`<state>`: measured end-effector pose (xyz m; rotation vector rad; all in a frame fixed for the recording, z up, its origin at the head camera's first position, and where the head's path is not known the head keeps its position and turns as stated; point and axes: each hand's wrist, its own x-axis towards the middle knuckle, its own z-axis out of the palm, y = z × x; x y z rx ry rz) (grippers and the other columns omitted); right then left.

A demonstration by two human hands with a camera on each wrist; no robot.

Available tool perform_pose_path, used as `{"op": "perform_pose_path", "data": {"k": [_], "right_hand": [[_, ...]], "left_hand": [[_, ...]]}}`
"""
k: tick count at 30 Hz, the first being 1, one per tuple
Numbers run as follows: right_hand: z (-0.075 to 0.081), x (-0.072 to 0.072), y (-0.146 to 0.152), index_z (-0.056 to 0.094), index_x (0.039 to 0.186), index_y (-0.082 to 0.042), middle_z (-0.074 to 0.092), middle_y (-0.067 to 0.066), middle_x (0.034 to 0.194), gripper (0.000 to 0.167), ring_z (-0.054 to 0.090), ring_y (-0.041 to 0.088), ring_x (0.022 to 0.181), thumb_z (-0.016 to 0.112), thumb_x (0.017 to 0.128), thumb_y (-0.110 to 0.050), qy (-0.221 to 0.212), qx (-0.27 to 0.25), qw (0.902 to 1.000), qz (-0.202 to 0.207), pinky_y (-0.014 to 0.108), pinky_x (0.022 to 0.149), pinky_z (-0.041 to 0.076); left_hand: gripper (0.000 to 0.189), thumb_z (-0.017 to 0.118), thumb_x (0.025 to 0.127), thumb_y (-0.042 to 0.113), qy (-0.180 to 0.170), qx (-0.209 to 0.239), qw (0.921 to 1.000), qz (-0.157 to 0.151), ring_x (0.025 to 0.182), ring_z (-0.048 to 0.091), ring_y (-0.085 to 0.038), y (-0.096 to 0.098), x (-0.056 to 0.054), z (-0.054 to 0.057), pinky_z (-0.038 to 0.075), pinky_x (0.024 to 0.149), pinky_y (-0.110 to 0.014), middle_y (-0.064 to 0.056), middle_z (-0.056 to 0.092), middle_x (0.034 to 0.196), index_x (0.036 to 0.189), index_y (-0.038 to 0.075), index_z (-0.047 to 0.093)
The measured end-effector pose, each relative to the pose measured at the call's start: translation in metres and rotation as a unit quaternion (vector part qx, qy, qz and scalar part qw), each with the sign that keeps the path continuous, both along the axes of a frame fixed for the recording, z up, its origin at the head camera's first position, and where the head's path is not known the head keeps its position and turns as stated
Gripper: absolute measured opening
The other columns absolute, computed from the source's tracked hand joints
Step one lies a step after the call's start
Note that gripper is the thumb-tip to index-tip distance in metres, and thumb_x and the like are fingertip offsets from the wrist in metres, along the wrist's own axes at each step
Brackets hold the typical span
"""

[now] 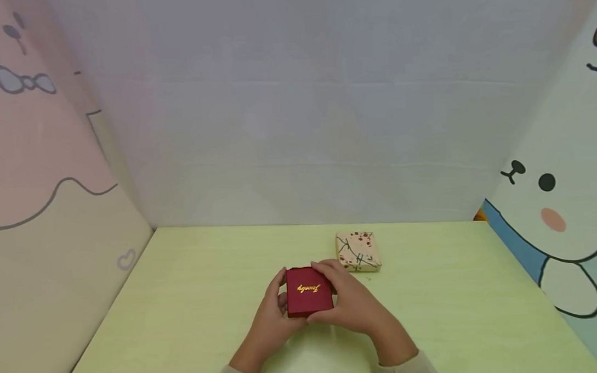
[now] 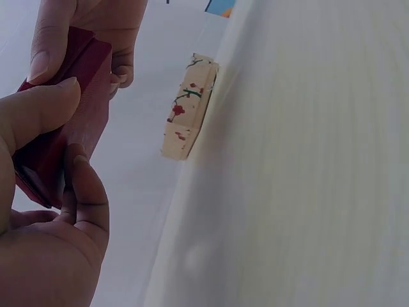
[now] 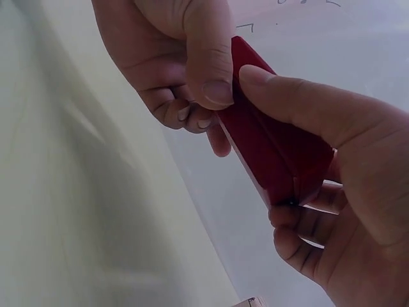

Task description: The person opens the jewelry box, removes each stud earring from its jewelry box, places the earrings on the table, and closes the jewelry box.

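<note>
Both hands hold a small dark red jewelry box with gold "Jewelry" lettering, upside down in the head view. The left hand grips its left side, thumb and fingers around the lower edge. On the right side, the right hand curls its fingers along the far edge, with the thumb at the near corner. In the right wrist view the red box is held up off the table, a seam running along its side. The lid looks closed in all views.
Behind the right hand, a square cream box with a red blossom and branch print lies on the pale yellow-green table. A whitish sheet stands along the back, with cartoon-printed panels at both sides.
</note>
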<state>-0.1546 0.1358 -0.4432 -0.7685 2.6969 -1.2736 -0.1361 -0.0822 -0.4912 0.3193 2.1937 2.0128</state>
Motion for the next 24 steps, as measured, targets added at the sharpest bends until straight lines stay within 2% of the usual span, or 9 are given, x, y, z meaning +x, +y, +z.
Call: {"op": "perform_pose_path", "data": {"k": [6,12,19,24], "right_hand": [[-0.0015,0.0028,-0.0001,0.046,0.154,-0.016,0.047,-0.008,0.144,0.095,0.052,0.015,0.126,0.09,0.077,-0.047,-0.01,-0.001,0.9999,0.004,0.043,0.1,0.053],[-0.0022,0.0043,0.0005,0.047,0.154,-0.015,0.046,-0.008,0.143,0.094,0.052,0.014,0.126,0.09,0.076,-0.047,-0.005,-0.011,0.9999,0.0,0.043,0.099,0.053],[-0.0007,0.0048,-0.0014,0.046,0.154,-0.016,0.046,-0.007,0.144,0.098,0.052,0.014,0.126,0.091,0.074,-0.052,0.006,-0.022,0.9997,0.004,0.044,0.101,0.052],[-0.0016,0.0056,-0.004,0.047,0.153,-0.017,0.046,-0.006,0.145,0.098,0.052,0.016,0.126,0.089,0.073,-0.056,0.007,-0.027,0.9996,-0.004,0.044,0.1,0.053]], "left_hand": [[0.112,0.088,0.084,0.018,-0.008,0.016,0.9997,-0.014,0.136,0.052,-0.03,-0.0019,0.0024,0.0014,0.051,0.099,-0.026,-0.013,0.033,0.162,0.164,0.005,0.011],[0.11,0.087,0.085,0.015,-0.012,0.035,0.9989,-0.03,0.135,0.053,-0.03,-0.0004,0.0024,0.0039,0.054,0.096,-0.029,-0.016,0.04,0.158,0.164,0.005,0.011],[0.103,0.087,0.084,0.015,-0.011,0.038,0.9989,-0.023,0.131,0.055,-0.032,0.001,0.0028,0.0092,0.056,0.093,-0.03,-0.015,0.043,0.154,0.161,0.007,0.019],[0.105,0.088,0.084,0.016,-0.008,0.039,0.999,-0.019,0.129,0.057,-0.031,0.0005,0.0035,0.0091,0.055,0.094,-0.03,-0.017,0.045,0.151,0.161,0.005,0.018]]}}
